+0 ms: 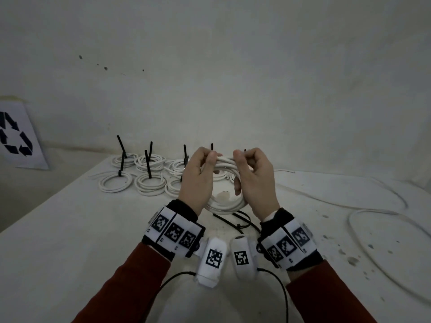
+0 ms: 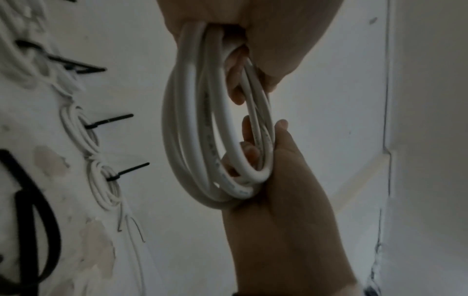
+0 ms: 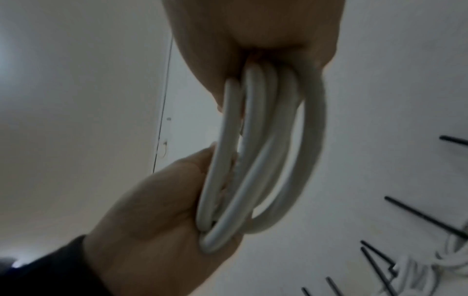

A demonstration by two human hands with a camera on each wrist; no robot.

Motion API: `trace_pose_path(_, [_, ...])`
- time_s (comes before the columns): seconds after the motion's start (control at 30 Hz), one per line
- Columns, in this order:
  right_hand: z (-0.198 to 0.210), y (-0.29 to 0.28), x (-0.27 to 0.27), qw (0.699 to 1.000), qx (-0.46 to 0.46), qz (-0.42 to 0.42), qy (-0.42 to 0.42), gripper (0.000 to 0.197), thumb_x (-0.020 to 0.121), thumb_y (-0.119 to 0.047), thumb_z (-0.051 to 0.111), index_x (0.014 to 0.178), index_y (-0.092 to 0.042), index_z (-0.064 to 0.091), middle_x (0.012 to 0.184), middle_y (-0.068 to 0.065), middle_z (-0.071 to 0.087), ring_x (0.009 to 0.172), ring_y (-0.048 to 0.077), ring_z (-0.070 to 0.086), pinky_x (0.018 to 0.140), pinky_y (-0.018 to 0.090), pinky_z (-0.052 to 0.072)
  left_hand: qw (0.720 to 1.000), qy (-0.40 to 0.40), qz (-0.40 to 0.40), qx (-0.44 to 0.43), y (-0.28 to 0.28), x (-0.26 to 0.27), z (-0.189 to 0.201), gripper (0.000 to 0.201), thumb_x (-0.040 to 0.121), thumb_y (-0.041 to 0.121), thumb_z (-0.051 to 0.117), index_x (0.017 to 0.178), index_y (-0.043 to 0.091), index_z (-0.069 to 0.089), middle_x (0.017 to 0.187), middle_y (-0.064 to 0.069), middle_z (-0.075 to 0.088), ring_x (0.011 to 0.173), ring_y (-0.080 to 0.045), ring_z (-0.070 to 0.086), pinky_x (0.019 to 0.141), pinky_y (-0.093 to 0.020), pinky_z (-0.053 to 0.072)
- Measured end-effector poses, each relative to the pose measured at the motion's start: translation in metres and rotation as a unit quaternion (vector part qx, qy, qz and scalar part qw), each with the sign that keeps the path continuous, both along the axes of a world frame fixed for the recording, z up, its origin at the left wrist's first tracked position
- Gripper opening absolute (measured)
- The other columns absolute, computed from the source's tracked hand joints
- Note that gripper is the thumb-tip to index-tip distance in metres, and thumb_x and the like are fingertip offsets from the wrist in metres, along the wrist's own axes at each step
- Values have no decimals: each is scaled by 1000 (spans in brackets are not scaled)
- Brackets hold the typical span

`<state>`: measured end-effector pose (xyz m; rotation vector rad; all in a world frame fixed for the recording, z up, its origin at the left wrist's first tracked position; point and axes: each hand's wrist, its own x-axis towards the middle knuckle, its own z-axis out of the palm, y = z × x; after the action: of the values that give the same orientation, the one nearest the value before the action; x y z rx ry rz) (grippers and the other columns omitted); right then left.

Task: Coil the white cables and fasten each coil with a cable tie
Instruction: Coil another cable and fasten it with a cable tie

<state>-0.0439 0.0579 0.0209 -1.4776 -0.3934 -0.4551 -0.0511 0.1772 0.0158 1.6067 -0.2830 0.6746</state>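
Two hands hold white coil; cable print unreadable.

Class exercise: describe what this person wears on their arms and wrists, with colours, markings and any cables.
Dark red sleeves with black cuffs. Each wrist carries a white band of black square coded markers, plus a white camera pod bearing one marker. Thin black cables trail from the pods. Both hands are bare.
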Motion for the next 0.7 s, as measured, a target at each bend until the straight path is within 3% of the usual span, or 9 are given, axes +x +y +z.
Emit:
trace_pose_path(0.07, [-4,-2,4,998,-58,32,-14,15,94,-24,60,99,-11,53,80,-13,62,39,19,48,39,26,39,1000,16,5,1,4,9,-4,21,100,22,42,81,22,52,57,14,49,48,1,43,49,-13,33])
trace_pose_path(0.13, [-7,-4,7,993,-104,43,-27,14,93,-20,61,103,-15,53,81,-18,60,41,18,49,40,25,40,1000,28,-11,-7,8,14,-5,21,100,22,42,80,23,50,53,15,47,45,0,40,47,-15,31])
trace_pose_path(0.23, [-13,-6,15,992,-127,14,-7,9,94,-23,60,93,-22,51,72,0,58,42,16,47,44,27,40,995,65,-63,-37,7,17,-8,22,100,22,41,79,19,46,55,11,46,41,-5,35,40,-18,28])
trace_pose_path(0.27, [-17,-6,19,991,-135,2,5,10,94,-26,59,92,-23,50,68,2,57,44,15,47,47,29,41,993,91,-72,-32,7,18,-9,22,100,23,41,79,17,44,59,8,49,42,-7,38,40,-19,29])
trace_pose_path(0.37, [-29,-8,29,984,-177,-18,11,9,93,-30,59,91,-27,50,65,-11,52,52,0,46,59,28,38,978,174,-111,-15,10,18,-10,21,101,26,37,83,16,39,78,-4,62,59,-17,61,48,-22,43])
trace_pose_path(0.43, [-32,-9,33,982,-188,-20,14,11,93,-31,59,88,-31,50,65,-15,51,52,-1,46,59,25,35,969,200,-144,-15,12,19,-10,20,102,26,34,85,17,39,79,-8,62,64,-22,64,51,-24,46])
trace_pose_path(0.53, [-33,-10,34,986,-163,-17,18,11,90,-35,59,88,-31,49,71,-10,53,60,3,46,61,28,36,972,174,-158,-17,11,19,-13,16,102,26,34,92,18,43,70,-3,55,46,-13,47,43,-20,36])
trace_pose_path(0.6, [-33,-9,33,988,-150,-19,18,12,89,-35,59,88,-29,48,74,-4,54,61,7,47,62,30,37,973,158,-161,-41,9,21,-16,16,102,26,36,92,19,47,67,-1,54,43,-8,34,41,-18,30])
trace_pose_path(0.7, [-34,-6,30,989,-142,-19,32,14,93,-30,58,89,-22,48,74,1,55,54,11,48,55,30,40,975,164,-143,-48,7,24,-20,20,101,26,38,85,20,46,64,-1,52,40,-5,30,39,-18,25])
